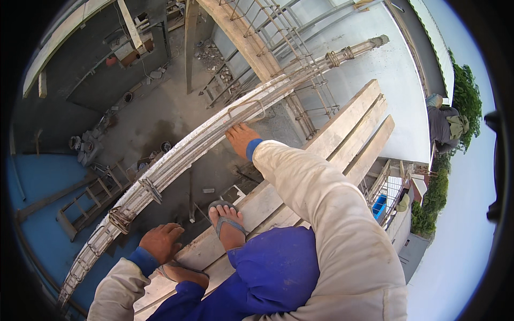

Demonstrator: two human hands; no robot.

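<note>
A long beam (184, 151) with steel reinforcing bars along it arcs from lower left to upper right. My right hand (242, 140) rests at the near edge of the bars, fingers stretched out, just below a rectangular wire stirrup (246, 111). Lower left, my left hand (160, 243) hovers between the beam and the planks, its fingers loosely bent and nothing visible in them. Bundles of wire rings (121, 219) hang around the bars near that hand. My sandalled feet (229, 222) stand on wooden planks (262, 206).
Far below lies a floor with rubble, buckets and a wooden ladder (93, 195). Rebar cages (292, 48) and a timber board (241, 35) cross behind the beam. At right, a person (447, 125) works by a white wall (393, 91); another person's hat (403, 202) shows lower down.
</note>
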